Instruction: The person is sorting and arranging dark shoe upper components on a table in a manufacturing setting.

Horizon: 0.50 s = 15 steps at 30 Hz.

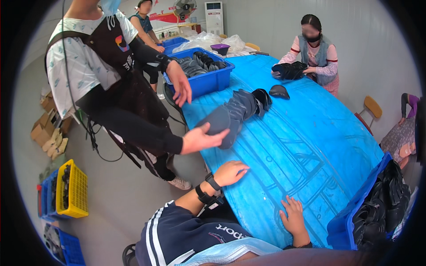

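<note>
Light-blue mask (222, 252) sits nearest our camera. Our right hand (293, 217) is spread flat on the blue surface (319, 115), nothing in it. Our left hand (230, 173) is loosely curled at the near-left edge; can't tell if it pinches anything. Row of dark curved pieces (242, 106) lies ahead of it, overlapped, probably so each edge stays reachable. Co-worker's hand (205, 138) holds the near end, likely to steady it, and blocks our direct reach. Full blue crate (342, 229) crowds our right; second blue crate (211, 84) stands left of the row's far end.

White lettering (229, 231): navy shirt (188, 232) | 1 colourful logo (121, 42), white characters (129, 63): dark apron (142, 97)
</note>
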Tool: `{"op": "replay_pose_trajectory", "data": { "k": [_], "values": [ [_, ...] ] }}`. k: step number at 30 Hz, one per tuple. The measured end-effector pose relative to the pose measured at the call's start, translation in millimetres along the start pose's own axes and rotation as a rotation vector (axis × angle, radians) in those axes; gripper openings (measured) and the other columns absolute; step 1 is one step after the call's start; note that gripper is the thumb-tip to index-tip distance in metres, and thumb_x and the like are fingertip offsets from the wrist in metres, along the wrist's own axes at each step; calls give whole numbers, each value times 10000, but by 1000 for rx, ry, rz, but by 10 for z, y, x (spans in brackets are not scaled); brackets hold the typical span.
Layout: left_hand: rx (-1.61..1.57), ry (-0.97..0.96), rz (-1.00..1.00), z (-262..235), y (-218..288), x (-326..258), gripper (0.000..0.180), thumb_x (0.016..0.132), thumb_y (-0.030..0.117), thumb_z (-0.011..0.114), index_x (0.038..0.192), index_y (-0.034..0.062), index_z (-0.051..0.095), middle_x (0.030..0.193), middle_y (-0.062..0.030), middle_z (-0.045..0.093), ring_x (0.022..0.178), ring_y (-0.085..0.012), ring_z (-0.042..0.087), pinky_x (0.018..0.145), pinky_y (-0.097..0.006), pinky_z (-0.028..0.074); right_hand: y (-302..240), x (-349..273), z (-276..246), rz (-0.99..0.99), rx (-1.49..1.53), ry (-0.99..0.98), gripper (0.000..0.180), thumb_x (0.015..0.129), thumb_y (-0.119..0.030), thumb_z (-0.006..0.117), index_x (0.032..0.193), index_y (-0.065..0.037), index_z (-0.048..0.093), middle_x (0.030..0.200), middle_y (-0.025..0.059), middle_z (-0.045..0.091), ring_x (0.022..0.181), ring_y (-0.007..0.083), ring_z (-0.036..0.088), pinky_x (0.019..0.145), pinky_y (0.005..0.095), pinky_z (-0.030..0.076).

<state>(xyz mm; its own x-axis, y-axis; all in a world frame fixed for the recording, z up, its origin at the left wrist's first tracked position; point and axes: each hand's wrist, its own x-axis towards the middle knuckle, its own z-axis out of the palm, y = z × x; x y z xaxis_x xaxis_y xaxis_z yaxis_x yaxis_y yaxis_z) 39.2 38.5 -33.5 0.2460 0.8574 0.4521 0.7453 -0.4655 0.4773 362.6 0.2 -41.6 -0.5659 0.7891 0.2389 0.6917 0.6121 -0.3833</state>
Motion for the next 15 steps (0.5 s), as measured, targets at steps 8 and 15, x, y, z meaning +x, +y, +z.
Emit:
{"op": "replay_pose_trajectory", "data": {
  "k": [8,15],
  "values": [
    [-12,-25,-11,43,3,-28,172,796,161,526,919,74,609,834,-99,601,772,-277,561,678,-351,445,-11,-17,-20,0,14,19,352,770,-207,547,1096,-75,536,1214,154,448,1136,334,380,974,452,237],
    [-12,-20,13,76,-73,-50,177,800,171,524,923,76,611,830,-105,601,762,-281,560,661,-346,443,19,-27,6,-6,13,-6,345,777,-218,538,1092,-78,540,1214,153,448,1134,335,382,976,451,231]
  ]
}}
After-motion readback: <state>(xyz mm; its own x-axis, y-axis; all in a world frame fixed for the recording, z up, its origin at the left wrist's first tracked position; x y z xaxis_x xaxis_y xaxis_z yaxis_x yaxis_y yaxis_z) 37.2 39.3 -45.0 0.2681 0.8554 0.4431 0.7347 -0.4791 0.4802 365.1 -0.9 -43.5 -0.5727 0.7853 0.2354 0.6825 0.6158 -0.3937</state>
